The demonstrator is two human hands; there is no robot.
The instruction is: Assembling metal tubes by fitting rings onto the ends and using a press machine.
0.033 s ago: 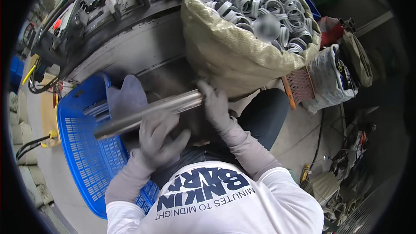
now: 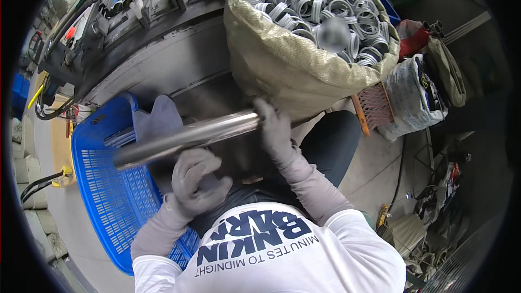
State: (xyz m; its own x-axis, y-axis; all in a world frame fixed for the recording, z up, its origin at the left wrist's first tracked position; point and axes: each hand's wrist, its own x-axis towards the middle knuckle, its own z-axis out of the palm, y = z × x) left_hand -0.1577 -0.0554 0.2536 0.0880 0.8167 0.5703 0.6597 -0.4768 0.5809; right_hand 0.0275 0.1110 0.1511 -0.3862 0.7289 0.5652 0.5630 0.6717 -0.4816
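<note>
A shiny metal tube slants across my lap, its left end over the blue basket. My right hand, in a grey glove, is closed around the tube's right end. My left hand, gloved too, lies just below the tube's middle with fingers loosely curled and thumb apart. It holds nothing; whether its fingertips brush the tube I cannot tell. Slight blur softens the tube and both hands.
A blue plastic basket at the left has some metal tubes inside. Ahead stands a large woven sack full of grey rings. A machine bench runs along the far left; an orange-framed stool and bags are at the right.
My left hand has come slightly down and left, off the tube, with its fingers more curled. The tube's left end has risen a little; my right hand has shifted slightly right with it.
</note>
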